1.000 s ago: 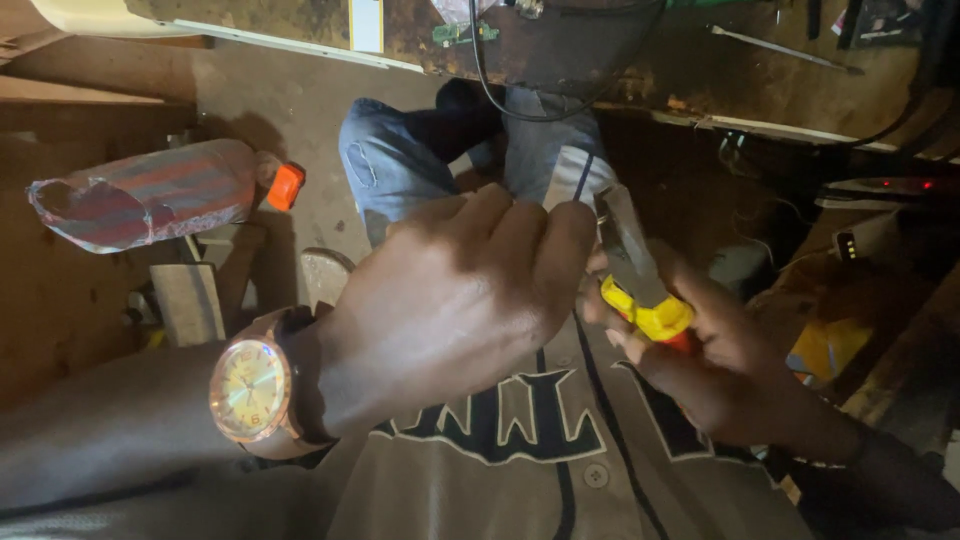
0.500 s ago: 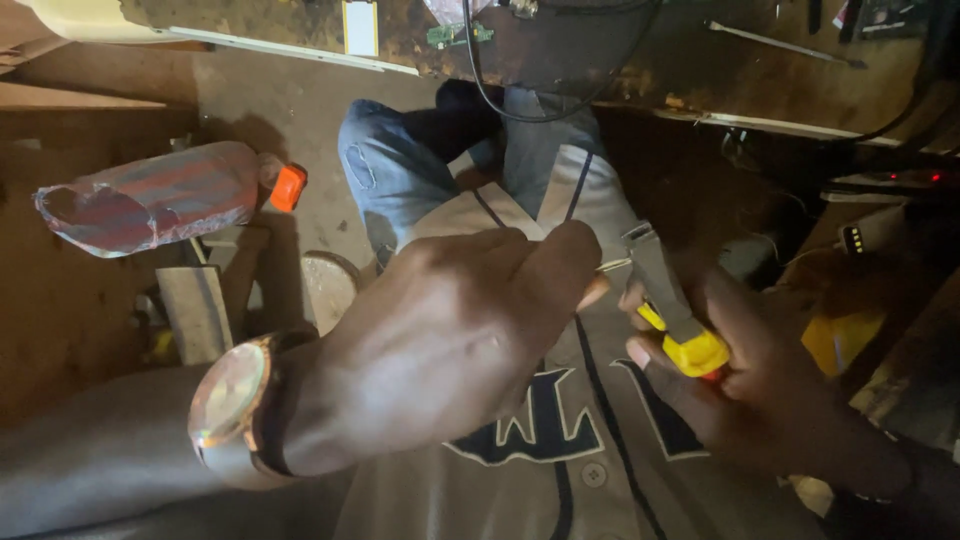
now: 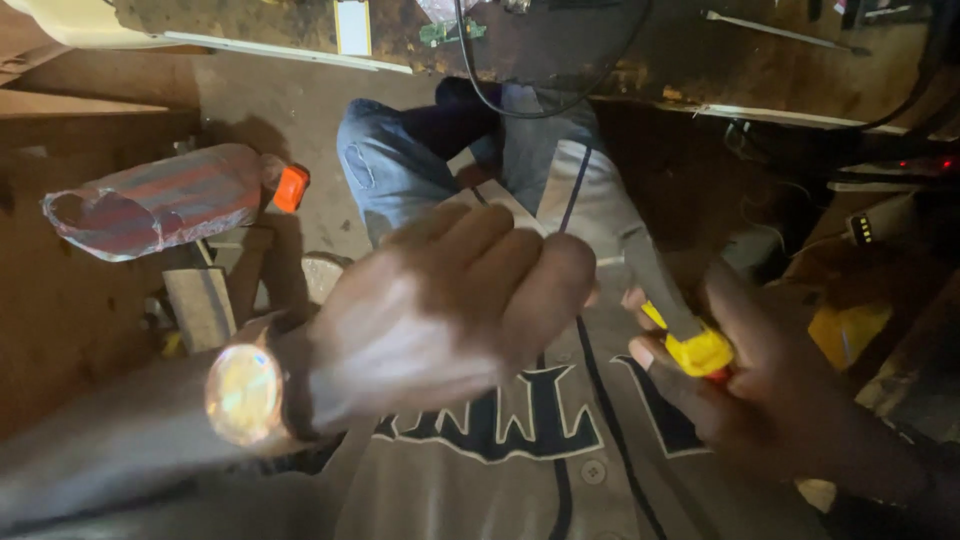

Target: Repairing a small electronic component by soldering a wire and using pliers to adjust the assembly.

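yellow-handled utility knife (image 3: pixel 690 340), grey blade end tilted up-left, over the lap.

Your left hand (image 3: pixel 450 310) is curled in front of you, blurry, fingers bent toward your right hand (image 3: pixel 760 390). Your right hand holds a yellow-handled tool (image 3: pixel 690 335) — its grey blade points up and away. A shiny gold watch (image 3: pixel 245 395) sits on your left wrist. On the floor to the left lies a cut plastic bottle (image 3: pixel 160 200) with an orange cap (image 3: pixel 291 188).
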